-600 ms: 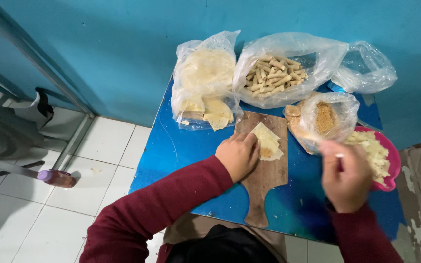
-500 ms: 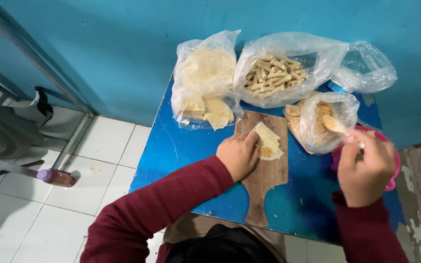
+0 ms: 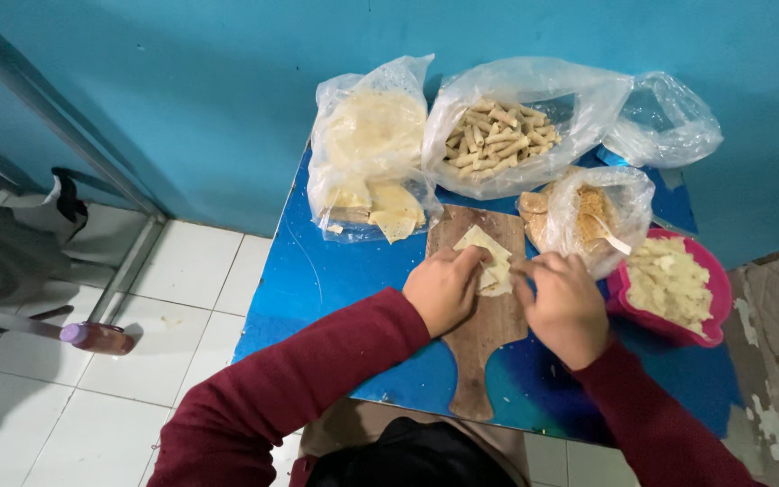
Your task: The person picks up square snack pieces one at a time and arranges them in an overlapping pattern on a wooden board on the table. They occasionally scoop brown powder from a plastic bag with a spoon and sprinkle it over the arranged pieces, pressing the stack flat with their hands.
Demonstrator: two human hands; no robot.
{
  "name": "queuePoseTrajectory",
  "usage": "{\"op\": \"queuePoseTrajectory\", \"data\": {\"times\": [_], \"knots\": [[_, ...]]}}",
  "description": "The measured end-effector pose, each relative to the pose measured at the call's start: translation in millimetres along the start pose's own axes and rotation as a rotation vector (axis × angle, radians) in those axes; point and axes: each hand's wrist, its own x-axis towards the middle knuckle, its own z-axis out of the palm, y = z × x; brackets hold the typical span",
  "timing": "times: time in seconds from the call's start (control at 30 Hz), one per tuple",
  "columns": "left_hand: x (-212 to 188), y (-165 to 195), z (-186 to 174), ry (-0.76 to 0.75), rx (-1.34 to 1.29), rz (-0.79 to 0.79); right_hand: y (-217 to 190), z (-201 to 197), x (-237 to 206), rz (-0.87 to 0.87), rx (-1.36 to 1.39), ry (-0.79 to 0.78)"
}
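A pale thin pastry wrapper [image 3: 485, 248] lies on a wooden cutting board [image 3: 484, 347] on a small blue table [image 3: 335, 271]. My left hand [image 3: 441, 289] rests on the board with its fingers on the wrapper's left edge. My right hand [image 3: 565, 302] pinches the wrapper's right side from the other side. Both sleeves are dark red.
Behind the board stand a bag of flat wrappers [image 3: 371, 153], a bag of rolled sticks [image 3: 498, 135], a bag of brown crumbs with a spoon [image 3: 597, 216] and an empty-looking bag [image 3: 664, 122]. A pink bowl of pale chunks [image 3: 673, 284] sits at right. White tiled floor lies left.
My right hand has come back from the crumb bag and pink bowl to the wrapper on the board. My left hand stayed on the wrapper.
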Motion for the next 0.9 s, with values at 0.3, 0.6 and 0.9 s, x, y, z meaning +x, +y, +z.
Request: {"op": "queuePoseTrajectory", "data": {"times": [0.3,0.6,0.9], "knots": [[5.1,-10.6,4.6,-0.004,0.051,0.026,12.4,27.5,-0.2,0.196,0.264,-0.017],[0.2,-6.7,3.6,0.042,0.098,0.120,2.5,23.5,-4.8,0.145,0.663,-0.006],[-0.2,-17.3,5.3,-0.058,0.256,0.146,3.5,14.2,-2.9,-0.143,0.309,0.119]]}}
